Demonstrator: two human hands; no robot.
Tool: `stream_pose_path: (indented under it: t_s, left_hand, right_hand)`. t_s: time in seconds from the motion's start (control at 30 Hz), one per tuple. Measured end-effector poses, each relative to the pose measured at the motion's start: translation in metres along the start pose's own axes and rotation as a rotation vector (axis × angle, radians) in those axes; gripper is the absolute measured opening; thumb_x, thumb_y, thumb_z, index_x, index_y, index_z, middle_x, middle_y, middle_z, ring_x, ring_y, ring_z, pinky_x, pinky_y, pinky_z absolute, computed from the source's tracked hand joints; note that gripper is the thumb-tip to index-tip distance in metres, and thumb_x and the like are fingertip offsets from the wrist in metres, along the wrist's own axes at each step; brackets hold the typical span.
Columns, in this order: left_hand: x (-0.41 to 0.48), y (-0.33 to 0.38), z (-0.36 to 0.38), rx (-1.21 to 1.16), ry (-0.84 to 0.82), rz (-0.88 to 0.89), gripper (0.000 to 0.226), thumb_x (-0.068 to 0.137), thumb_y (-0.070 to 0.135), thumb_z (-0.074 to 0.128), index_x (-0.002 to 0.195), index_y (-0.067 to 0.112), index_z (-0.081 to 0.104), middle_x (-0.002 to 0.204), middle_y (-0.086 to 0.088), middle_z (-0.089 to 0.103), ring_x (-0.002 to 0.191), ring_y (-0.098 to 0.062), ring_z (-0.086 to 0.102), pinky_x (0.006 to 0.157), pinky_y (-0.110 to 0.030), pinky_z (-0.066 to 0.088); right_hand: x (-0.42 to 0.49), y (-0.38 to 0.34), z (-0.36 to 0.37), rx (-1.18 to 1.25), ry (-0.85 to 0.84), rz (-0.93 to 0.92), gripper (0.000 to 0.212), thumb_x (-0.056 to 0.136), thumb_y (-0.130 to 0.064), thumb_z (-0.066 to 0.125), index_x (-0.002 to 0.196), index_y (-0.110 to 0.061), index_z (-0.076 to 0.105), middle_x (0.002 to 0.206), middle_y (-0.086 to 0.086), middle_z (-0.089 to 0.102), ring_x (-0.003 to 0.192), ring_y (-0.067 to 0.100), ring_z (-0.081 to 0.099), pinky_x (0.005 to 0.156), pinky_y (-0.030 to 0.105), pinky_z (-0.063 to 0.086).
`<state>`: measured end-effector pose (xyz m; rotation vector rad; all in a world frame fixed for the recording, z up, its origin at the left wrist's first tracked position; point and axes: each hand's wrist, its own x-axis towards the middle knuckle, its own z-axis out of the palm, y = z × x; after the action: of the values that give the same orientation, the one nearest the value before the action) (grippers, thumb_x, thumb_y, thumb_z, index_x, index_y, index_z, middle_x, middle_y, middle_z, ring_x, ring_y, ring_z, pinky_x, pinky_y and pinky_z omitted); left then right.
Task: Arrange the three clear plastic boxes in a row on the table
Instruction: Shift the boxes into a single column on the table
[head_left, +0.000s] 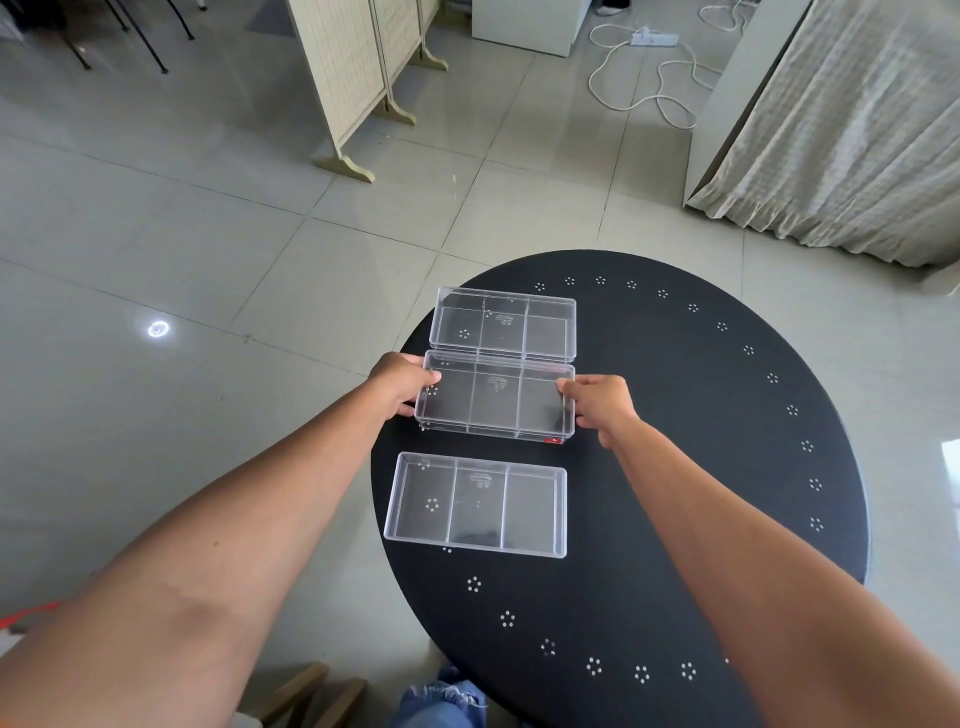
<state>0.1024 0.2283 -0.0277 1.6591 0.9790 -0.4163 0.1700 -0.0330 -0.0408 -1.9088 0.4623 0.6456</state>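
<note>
Three clear plastic boxes, each split into three compartments, lie one behind another on the left part of a round black table (701, 467). The far box (504, 325) sits near the table's far edge. The middle box (496, 397) touches or slightly overlaps it. My left hand (400, 382) grips the middle box's left end and my right hand (597, 408) grips its right end. Whether this box rests on the table or is lifted a little, I cannot tell. The near box (475, 504) lies flat on its own, a small gap below the middle one.
The table has a ring of small white dot patterns near its rim. A cream folding screen (358, 88) stands on the tiled floor beyond, with a white power strip and cable (649, 62) and a curtain (852, 135) at the right. My knee in jeans (441, 701) shows below.
</note>
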Motion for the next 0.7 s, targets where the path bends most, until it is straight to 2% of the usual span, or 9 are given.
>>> stream_pose_path:
  t_s: [0.07, 0.13, 0.2, 0.27, 0.4, 0.5, 0.6, 0.63, 0.7]
  left_hand:
    - [-0.001, -0.001, 0.000, -0.006, 0.004, 0.006, 0.055, 0.088, 0.019, 0.071, 0.139, 0.014, 0.052, 0.129, -0.010, 0.065, 0.116, -0.029, 0.064, 0.095, -0.049, 0.054]
    - [-0.004, -0.004, -0.001, -0.006, 0.009, 0.014, 0.066, 0.086, 0.025, 0.073, 0.145, 0.013, 0.045, 0.136, -0.011, 0.061, 0.118, -0.030, 0.062, 0.096, -0.049, 0.053]
    - [-0.007, -0.007, -0.003, 0.016, 0.009, 0.020, 0.077, 0.084, 0.031, 0.075, 0.149, 0.012, 0.040, 0.140, -0.012, 0.057, 0.122, -0.031, 0.060, 0.097, -0.048, 0.052]
    - [-0.015, -0.013, -0.009, 0.049, -0.021, 0.014, 0.084, 0.081, 0.033, 0.078, 0.151, 0.013, 0.037, 0.141, -0.014, 0.056, 0.123, -0.032, 0.058, 0.096, -0.047, 0.051]
    - [-0.030, -0.026, -0.016, 0.130, -0.127, -0.056, 0.091, 0.077, 0.028, 0.082, 0.152, 0.013, 0.032, 0.144, -0.018, 0.053, 0.127, -0.035, 0.055, 0.095, -0.047, 0.048]
    - [-0.042, -0.046, -0.017, 0.172, -0.160, -0.091, 0.092, 0.074, 0.027, 0.085, 0.150, 0.015, 0.036, 0.138, -0.016, 0.057, 0.122, -0.033, 0.057, 0.097, -0.048, 0.050]
    - [-0.053, -0.063, -0.016, 0.187, -0.170, -0.101, 0.091, 0.072, 0.026, 0.086, 0.148, 0.016, 0.038, 0.136, -0.015, 0.057, 0.118, -0.031, 0.058, 0.094, -0.047, 0.051]
    - [-0.056, -0.068, -0.016, 0.192, -0.174, -0.108, 0.090, 0.072, 0.025, 0.087, 0.148, 0.015, 0.039, 0.136, -0.015, 0.056, 0.116, -0.031, 0.058, 0.094, -0.047, 0.052]
    - [-0.060, -0.078, -0.015, 0.191, -0.180, -0.123, 0.088, 0.072, 0.023, 0.087, 0.146, 0.013, 0.042, 0.136, -0.015, 0.057, 0.113, -0.032, 0.059, 0.093, -0.047, 0.053]
  right_hand:
    - [0.000, 0.002, 0.000, 0.002, 0.001, -0.001, 0.016, 0.086, -0.029, 0.074, 0.091, -0.014, 0.070, 0.090, 0.007, 0.061, 0.082, 0.022, 0.049, 0.068, 0.031, 0.047]
    - [-0.001, 0.005, -0.002, 0.015, 0.001, 0.006, 0.043, 0.082, -0.039, 0.076, 0.112, -0.009, 0.068, 0.098, 0.010, 0.067, 0.084, 0.023, 0.057, 0.075, 0.034, 0.053]
    - [-0.004, 0.008, -0.005, 0.011, -0.012, 0.024, 0.068, 0.077, -0.048, 0.077, 0.126, -0.005, 0.061, 0.118, 0.015, 0.068, 0.102, 0.028, 0.067, 0.088, 0.042, 0.056]
    - [-0.014, 0.014, -0.008, -0.021, -0.057, 0.041, 0.080, 0.074, -0.051, 0.079, 0.133, -0.002, 0.057, 0.130, 0.018, 0.062, 0.115, 0.031, 0.063, 0.096, 0.053, 0.053]
    - [-0.033, 0.026, -0.015, -0.097, -0.199, 0.076, 0.087, 0.070, -0.050, 0.083, 0.139, -0.006, 0.051, 0.130, 0.006, 0.062, 0.112, 0.026, 0.059, 0.094, 0.051, 0.053]
    - [-0.054, 0.043, -0.012, -0.132, -0.291, 0.090, 0.072, 0.070, -0.046, 0.085, 0.126, -0.010, 0.058, 0.131, 0.006, 0.061, 0.116, 0.026, 0.055, 0.095, 0.051, 0.052]
    - [-0.067, 0.062, -0.010, -0.143, -0.326, 0.123, 0.093, 0.065, -0.043, 0.090, 0.141, -0.009, 0.048, 0.136, 0.008, 0.058, 0.119, 0.029, 0.056, 0.087, 0.048, 0.053]
    - [-0.069, 0.067, -0.010, -0.152, -0.334, 0.130, 0.091, 0.064, -0.041, 0.090, 0.139, -0.009, 0.051, 0.136, 0.008, 0.059, 0.119, 0.029, 0.057, 0.085, 0.046, 0.053]
    - [-0.074, 0.076, -0.009, -0.163, -0.350, 0.129, 0.069, 0.067, -0.036, 0.090, 0.125, -0.010, 0.063, 0.127, 0.008, 0.066, 0.116, 0.029, 0.060, 0.085, 0.044, 0.053]
